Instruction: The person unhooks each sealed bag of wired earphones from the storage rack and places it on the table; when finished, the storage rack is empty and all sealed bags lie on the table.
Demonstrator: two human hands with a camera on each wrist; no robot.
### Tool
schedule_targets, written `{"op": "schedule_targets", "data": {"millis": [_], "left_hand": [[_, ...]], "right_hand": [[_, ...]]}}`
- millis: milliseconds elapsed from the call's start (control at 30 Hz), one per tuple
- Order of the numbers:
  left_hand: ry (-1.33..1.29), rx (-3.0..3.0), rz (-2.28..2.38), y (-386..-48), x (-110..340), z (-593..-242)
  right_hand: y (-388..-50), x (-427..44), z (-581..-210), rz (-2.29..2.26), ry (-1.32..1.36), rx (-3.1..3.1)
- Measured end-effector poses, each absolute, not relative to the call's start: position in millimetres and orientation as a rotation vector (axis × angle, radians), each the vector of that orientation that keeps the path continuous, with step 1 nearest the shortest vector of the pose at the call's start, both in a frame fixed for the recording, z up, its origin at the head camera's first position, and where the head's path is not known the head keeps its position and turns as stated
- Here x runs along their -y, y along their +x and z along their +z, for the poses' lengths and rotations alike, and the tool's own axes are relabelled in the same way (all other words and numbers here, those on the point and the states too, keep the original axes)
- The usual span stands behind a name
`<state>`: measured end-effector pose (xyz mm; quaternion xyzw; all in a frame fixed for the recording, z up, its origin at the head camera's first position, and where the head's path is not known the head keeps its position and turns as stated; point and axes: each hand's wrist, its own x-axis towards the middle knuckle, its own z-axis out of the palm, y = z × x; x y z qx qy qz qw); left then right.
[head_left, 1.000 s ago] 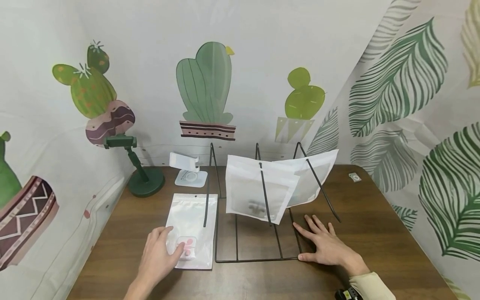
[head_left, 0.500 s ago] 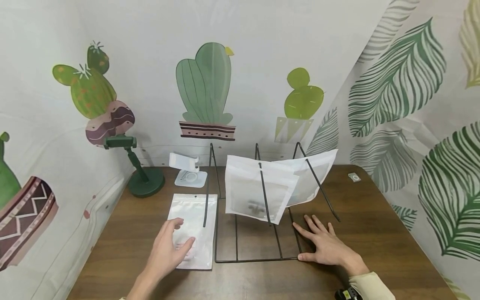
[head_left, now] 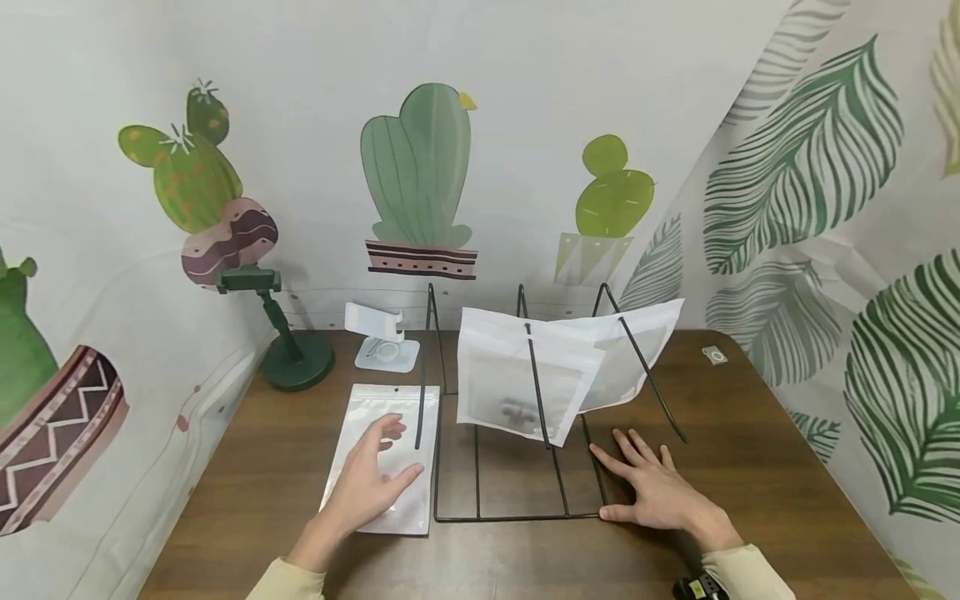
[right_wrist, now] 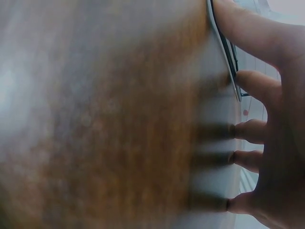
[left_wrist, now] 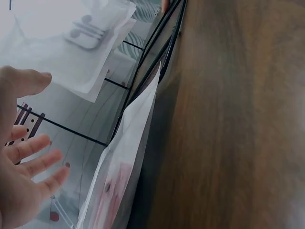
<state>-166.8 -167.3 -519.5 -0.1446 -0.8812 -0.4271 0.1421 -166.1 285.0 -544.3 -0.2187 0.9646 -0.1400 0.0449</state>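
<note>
A white zip pouch (head_left: 408, 510) lies flat on the table, left of a black wire rack (head_left: 517, 519). My left hand (head_left: 365, 479) hovers over this pouch, thumb and fingers apart with nothing between them. In the left wrist view, pinkish contents show through the pouch (left_wrist: 126, 143). Two translucent white zip pouches lean in the rack: a front pouch (head_left: 498, 367) with a small dark shape inside, and a rear pouch (head_left: 633, 354) partly behind it. Fingers spread, my right hand (head_left: 656, 493) rests on the table, its thumb and index finger at the rack's right side.
A dark green phone stand (head_left: 296, 362) stands at the back left, beside a small white folding stand (head_left: 387, 354). Near the back right edge lies a small white clip-like gadget (head_left: 714, 355). Behind the brown table (head_left: 757, 500) hangs a cactus-and-leaf patterned cloth (head_left: 525, 125).
My left hand has risen from the flat pouch and shifted right and farther from me, its fingers parting. My right hand stays in place. The head view has turned slightly left.
</note>
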Motion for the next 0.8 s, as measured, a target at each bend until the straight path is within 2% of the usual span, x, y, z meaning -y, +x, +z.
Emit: {"op": "schedule_targets", "data": {"millis": [167, 800], "left_hand": [[-0.524, 2.507, -1.288, -175.2, 159.0, -520.1], [-0.571, 2.516, -1.446, -195.6, 133.9, -514.3]], "right_hand": [[-165.7, -285.7, -545.2, -0.434, -0.669, -2.947], [-166.3, -286.8, -543.9, -0.439, -0.671, -2.944]]}}
